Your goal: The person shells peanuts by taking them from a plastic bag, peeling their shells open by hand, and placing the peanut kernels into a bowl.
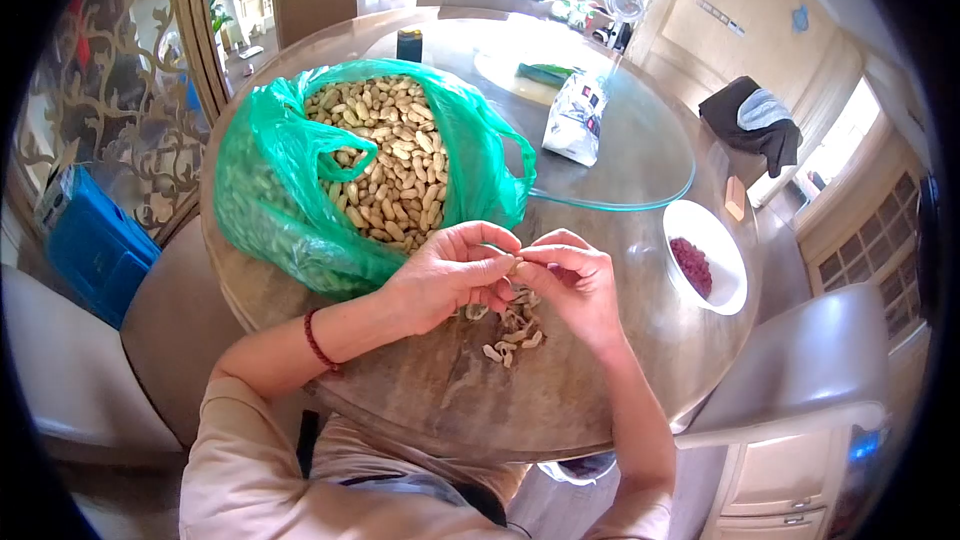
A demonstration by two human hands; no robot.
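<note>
Both my hands meet above the near middle of the table. My left hand (450, 275) pinches a small peanut (516, 266) from the left, and my right hand (575, 285) pinches it from the right. Just below the hands lies a small pile of broken peanut shells (515, 332). Behind my left hand stands an open green plastic bag (270, 190) filled with unshelled peanuts (395, 175). On the right, a white bowl (735, 275) holds reddish shelled kernels (690, 267).
The round table (400, 380) carries a glass turntable (640, 175) with a white packet (577, 120) on it. A dark jar (409, 45) stands behind the bag. A small orange-brown block (735, 198) and a dark cloth (750, 125) are at the right. Chairs surround the table.
</note>
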